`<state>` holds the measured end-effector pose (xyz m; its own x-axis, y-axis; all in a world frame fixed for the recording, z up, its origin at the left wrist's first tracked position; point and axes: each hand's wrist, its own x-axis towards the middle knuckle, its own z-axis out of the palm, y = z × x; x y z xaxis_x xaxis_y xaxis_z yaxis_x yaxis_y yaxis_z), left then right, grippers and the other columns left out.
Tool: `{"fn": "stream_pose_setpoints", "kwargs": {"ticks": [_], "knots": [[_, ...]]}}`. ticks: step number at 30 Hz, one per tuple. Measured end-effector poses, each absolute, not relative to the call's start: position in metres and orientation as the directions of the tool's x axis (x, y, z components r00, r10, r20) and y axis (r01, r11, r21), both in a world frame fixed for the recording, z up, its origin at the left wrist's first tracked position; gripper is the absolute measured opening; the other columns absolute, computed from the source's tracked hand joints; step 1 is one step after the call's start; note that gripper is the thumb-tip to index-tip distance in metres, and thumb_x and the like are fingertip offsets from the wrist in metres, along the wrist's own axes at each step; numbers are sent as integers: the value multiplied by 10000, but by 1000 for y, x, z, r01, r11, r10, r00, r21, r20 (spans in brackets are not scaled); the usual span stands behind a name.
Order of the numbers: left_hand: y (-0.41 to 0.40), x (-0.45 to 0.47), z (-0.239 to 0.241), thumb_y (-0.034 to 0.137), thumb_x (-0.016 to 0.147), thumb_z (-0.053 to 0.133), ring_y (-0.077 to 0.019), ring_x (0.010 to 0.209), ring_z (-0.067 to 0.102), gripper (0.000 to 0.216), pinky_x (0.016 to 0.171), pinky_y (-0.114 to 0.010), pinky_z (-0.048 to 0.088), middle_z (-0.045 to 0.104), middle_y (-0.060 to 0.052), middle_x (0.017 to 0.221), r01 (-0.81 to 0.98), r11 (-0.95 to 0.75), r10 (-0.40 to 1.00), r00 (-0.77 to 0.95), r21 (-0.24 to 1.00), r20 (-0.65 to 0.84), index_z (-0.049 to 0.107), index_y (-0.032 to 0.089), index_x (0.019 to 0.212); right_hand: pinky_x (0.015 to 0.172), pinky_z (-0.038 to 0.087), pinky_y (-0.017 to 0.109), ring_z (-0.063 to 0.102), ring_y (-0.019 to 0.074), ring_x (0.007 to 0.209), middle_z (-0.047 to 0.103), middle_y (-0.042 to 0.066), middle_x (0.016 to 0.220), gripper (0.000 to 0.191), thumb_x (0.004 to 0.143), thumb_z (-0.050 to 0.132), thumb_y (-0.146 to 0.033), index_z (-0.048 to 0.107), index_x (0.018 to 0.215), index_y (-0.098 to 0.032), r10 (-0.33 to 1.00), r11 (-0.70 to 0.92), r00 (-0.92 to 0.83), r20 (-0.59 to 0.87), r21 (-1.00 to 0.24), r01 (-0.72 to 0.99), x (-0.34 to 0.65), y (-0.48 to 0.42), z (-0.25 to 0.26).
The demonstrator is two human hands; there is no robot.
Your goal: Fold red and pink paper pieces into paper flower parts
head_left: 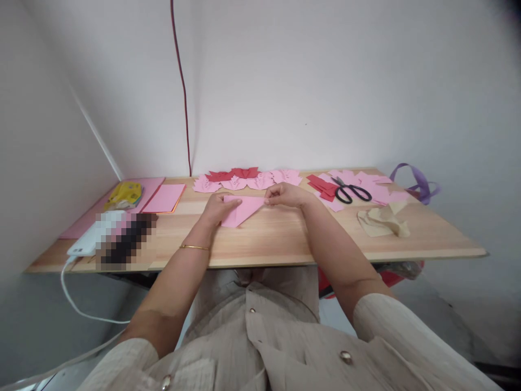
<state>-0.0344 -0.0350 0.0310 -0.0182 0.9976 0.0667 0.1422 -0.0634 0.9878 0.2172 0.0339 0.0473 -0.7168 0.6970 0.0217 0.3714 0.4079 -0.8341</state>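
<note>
— What sort of place is this looking like?
— A home craft corner: a wooden tabletop [285, 239] is sitting against bare white walls [325, 81], with pink paper cutouts [248, 182], black scissors [341, 186] and purple ribbon [419, 176] lying about.

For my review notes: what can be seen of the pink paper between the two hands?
The pink paper is a thin, plain, pale pink sheet folded into a rough triangle, with a crease along its top edge and its lower point aimed toward the person. It lies low over the middle of the wooden table. The left hand grips its left end with the thumb on top, and the right hand pinches its upper right corner.
</note>
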Motion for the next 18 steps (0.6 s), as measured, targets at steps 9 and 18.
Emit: {"fn": "stream_pose_setpoints", "kwargs": {"ticks": [9, 18], "knots": [[-35, -33, 31, 399, 543, 787, -146, 553, 566, 362, 481, -246, 441, 608, -10, 655, 133, -94, 994, -48, 987, 101, 649, 133, 747, 657, 404, 237, 537, 116, 673, 617, 12, 691, 252, 668, 660, -382, 653, 755, -145, 746, 377, -664, 41, -848, 371, 217, 25, 58], [-32, -35, 30, 389, 524, 796, -141, 523, 564, 381, 491, -251, 445, 633, -15, 649, 92, -34, 999, -36, 995, 38, 626, 138, 754, 708, 444, 251, 575, 113, 694, 653, 23, 745, 239, 728, 637, -379, 674, 802, -154, 681, 332, -732, -13, -886, 324, 220, 28, 56]]}}
